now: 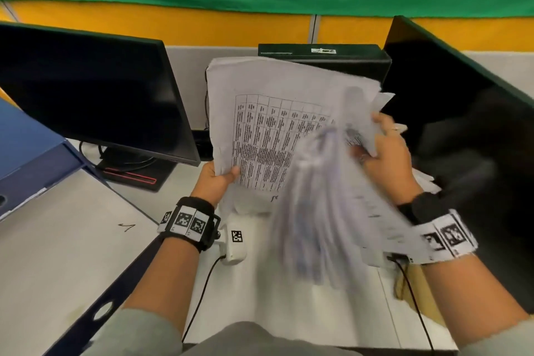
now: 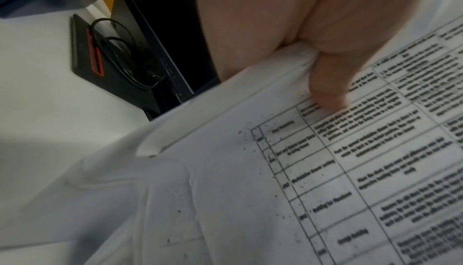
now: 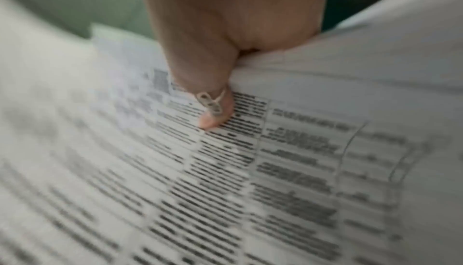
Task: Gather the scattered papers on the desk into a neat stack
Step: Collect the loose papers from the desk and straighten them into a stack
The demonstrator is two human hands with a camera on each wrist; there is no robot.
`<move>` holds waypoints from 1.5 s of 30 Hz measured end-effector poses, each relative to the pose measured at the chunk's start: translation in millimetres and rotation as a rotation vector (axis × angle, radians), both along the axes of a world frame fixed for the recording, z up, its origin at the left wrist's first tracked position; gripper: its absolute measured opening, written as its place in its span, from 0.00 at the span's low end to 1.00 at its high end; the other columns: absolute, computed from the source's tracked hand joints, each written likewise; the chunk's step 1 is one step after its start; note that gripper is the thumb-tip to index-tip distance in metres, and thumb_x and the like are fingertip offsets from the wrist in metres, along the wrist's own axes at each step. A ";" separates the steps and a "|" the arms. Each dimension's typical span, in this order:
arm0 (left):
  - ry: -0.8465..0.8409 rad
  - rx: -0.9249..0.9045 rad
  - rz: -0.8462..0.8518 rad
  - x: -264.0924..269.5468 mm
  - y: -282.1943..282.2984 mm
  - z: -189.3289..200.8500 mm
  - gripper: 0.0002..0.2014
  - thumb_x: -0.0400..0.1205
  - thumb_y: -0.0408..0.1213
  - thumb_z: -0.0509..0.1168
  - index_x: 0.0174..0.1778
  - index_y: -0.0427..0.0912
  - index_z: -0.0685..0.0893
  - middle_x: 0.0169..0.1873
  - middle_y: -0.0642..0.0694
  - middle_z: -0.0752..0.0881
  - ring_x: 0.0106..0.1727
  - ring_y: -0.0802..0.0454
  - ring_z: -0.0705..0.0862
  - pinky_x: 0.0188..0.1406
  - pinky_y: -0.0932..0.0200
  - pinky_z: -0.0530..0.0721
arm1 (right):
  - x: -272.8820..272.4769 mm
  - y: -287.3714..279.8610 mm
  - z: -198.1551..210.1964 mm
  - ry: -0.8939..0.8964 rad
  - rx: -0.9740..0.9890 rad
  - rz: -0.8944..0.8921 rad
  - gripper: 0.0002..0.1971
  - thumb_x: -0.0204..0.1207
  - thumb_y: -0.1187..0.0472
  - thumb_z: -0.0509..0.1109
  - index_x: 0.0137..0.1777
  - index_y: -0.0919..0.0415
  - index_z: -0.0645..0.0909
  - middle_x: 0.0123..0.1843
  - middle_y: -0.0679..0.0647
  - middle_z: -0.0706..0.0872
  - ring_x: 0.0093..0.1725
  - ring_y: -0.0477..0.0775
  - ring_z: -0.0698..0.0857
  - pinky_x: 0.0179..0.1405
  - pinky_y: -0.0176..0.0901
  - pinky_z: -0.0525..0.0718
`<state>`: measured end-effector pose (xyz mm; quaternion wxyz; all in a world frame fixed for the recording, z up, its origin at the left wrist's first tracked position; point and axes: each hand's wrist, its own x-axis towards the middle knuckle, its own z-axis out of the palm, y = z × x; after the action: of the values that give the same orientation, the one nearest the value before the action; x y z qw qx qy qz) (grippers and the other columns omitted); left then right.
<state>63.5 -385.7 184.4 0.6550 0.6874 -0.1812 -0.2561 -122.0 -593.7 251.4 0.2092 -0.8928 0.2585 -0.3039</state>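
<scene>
Above the desk I hold two bundles of white printed papers. My left hand point(image 1: 221, 176) pinches the lower left edge of a stack of sheets with a printed table point(image 1: 268, 113), thumb on top; the left wrist view shows the thumb point(image 2: 328, 91) pressing the table sheet point(image 2: 325, 170). My right hand point(image 1: 384, 150) grips a second bundle of sheets point(image 1: 326, 211), blurred by motion, overlapping the first stack's right side. In the right wrist view the ringed thumb point(image 3: 213, 106) presses the printed sheets point(image 3: 275, 170).
A dark monitor point(image 1: 86, 89) stands at the left with its base and cables point(image 1: 130, 170). Another monitor point(image 1: 462, 124) stands at the right, a black box point(image 1: 323, 53) behind. A blue binder point(image 1: 29, 147) lies far left. More white sheets point(image 1: 289, 312) lie on the desk point(image 1: 57, 240).
</scene>
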 end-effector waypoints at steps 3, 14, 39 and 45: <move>-0.032 -0.009 0.060 -1.7 -5.1 -3.1 0.12 0.81 0.24 0.61 0.55 0.42 0.82 0.41 0.55 0.85 0.44 0.60 0.83 0.43 0.64 0.81 | -8.8 1.0 13.9 0.146 -0.060 -0.077 0.07 0.75 0.63 0.71 0.50 0.62 0.87 0.47 0.64 0.89 0.48 0.67 0.86 0.39 0.45 0.74; 0.066 -0.008 0.045 -5.4 -5.2 -8.9 0.13 0.76 0.19 0.58 0.51 0.36 0.81 0.40 0.40 0.85 0.45 0.42 0.83 0.41 0.56 0.81 | -4.7 -1.6 -22.8 -0.466 0.987 0.085 0.17 0.71 0.60 0.73 0.60 0.53 0.81 0.63 0.56 0.85 0.61 0.57 0.85 0.63 0.58 0.82; 0.066 -0.158 -0.071 -6.0 -1.9 -9.3 0.20 0.65 0.24 0.77 0.46 0.51 0.86 0.49 0.44 0.89 0.54 0.44 0.87 0.50 0.48 0.87 | 18.7 16.9 -59.1 -0.400 1.009 0.049 0.22 0.68 0.61 0.76 0.61 0.64 0.77 0.51 0.51 0.86 0.56 0.53 0.85 0.41 0.29 0.86; -0.043 -0.096 -0.211 5.2 0.5 -0.4 0.25 0.68 0.16 0.71 0.48 0.52 0.85 0.42 0.55 0.91 0.46 0.60 0.89 0.43 0.62 0.88 | 19.6 -3.9 -31.2 -0.319 1.064 0.127 0.32 0.59 0.71 0.79 0.64 0.64 0.70 0.51 0.46 0.88 0.50 0.43 0.87 0.49 0.45 0.87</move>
<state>68.7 -385.2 184.0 0.6526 0.6376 -0.2786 -0.2998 -102.4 -597.6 220.2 0.6855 -0.6209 0.2869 -0.2496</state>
